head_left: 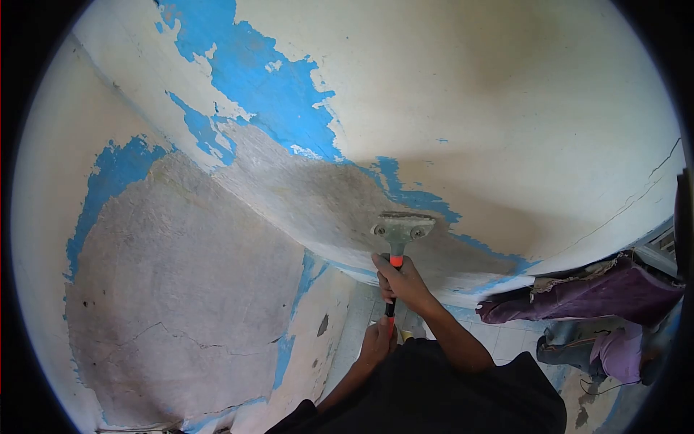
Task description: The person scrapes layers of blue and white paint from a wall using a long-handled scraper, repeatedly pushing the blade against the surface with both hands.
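A wall scraper (403,228) with a wide head, two screws and a red and black handle is held in both my hands. My right hand (405,281) wraps around the handle just below the head. Lower down, my left hand (376,343) is closed around the handle's red end. The blade edge meets or nearly meets the curved-looking wall (463,87), over a bare grey patch (311,195). Cream paint surrounds that patch, with torn strips of blue undercoat (267,79) along its border.
On the left, the adjoining wall (43,217) has a large bare grey area (181,296) with a crack. Dark purple fabric (600,293) lies at the right. Beyond it is another person (618,354) in a light purple top. Pale floor tiles (499,340) show below.
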